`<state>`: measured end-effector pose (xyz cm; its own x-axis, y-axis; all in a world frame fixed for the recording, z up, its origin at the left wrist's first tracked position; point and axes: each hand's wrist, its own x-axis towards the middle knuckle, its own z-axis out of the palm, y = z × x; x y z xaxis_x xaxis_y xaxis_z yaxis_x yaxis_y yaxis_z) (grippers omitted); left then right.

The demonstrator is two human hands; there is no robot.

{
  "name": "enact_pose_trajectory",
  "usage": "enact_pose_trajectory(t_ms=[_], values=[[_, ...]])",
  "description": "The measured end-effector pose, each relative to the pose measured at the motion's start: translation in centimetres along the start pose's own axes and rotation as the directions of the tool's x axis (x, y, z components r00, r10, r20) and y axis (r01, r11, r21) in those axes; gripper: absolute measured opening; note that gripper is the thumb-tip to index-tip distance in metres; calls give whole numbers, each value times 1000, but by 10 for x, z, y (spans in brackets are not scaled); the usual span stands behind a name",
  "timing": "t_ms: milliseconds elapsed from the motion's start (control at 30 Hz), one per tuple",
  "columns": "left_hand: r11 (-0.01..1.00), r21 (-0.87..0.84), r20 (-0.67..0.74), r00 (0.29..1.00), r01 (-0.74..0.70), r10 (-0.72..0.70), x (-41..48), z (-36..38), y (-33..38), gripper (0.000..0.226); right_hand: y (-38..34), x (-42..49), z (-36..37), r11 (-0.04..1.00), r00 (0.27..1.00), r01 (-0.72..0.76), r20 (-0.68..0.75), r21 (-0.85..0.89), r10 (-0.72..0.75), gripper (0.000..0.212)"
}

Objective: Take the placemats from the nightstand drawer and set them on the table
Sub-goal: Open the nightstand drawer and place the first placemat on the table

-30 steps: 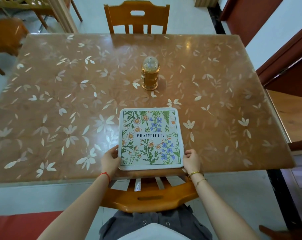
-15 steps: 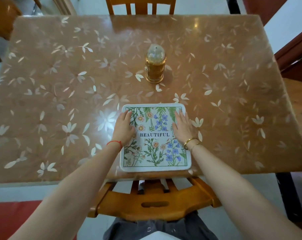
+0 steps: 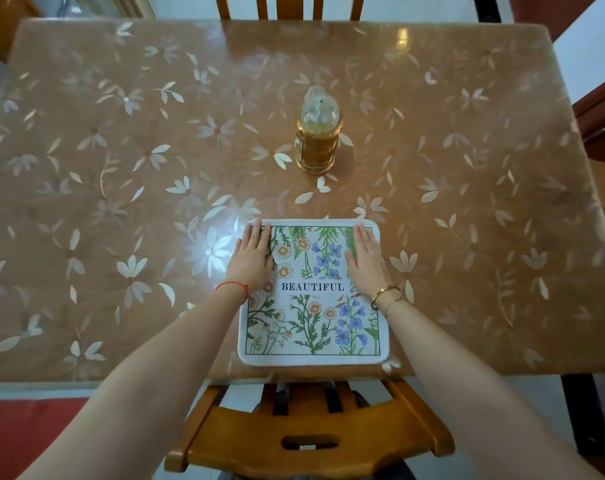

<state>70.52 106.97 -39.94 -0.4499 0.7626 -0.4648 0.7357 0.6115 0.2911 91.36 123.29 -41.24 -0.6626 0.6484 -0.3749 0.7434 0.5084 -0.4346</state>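
Floral table (image 3: 467,237), placemat (image 3: 314,320) at near edge, left hand (image 3: 252,263), right hand (image 3: 366,263), fingers (image 3: 256,235) released, flat on it

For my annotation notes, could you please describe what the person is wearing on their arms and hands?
Both forearms are bare, no sleeves in view. The left hand wears a thin red string bracelet at the wrist. The right hand wears a gold bangle and a finer gold bracelet beside it. No gloves show.
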Motion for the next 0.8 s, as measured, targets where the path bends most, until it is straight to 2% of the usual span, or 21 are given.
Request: enact_pose_trajectory(t_ms=[200, 333, 500, 800], values=[[990, 92, 16, 994, 111, -113, -12, -6, 9, 64, 8, -17, -4, 994, 998, -64, -18, 87, 66, 62], [994, 74, 62, 995, 75, -79, -40, 3, 4, 67, 22, -57, 10, 992, 992, -118, -37, -46, 117, 69], [999, 38, 104, 995, -12, 8, -101, 45, -1, 68, 27, -109, 35, 993, 998, -43, 37, -109, 47, 68], [990, 110, 157, 982, 90, -107, -144, 45, 8, 62, 23, -126, 13, 992, 984, -65, 156, -109, 82, 62]])
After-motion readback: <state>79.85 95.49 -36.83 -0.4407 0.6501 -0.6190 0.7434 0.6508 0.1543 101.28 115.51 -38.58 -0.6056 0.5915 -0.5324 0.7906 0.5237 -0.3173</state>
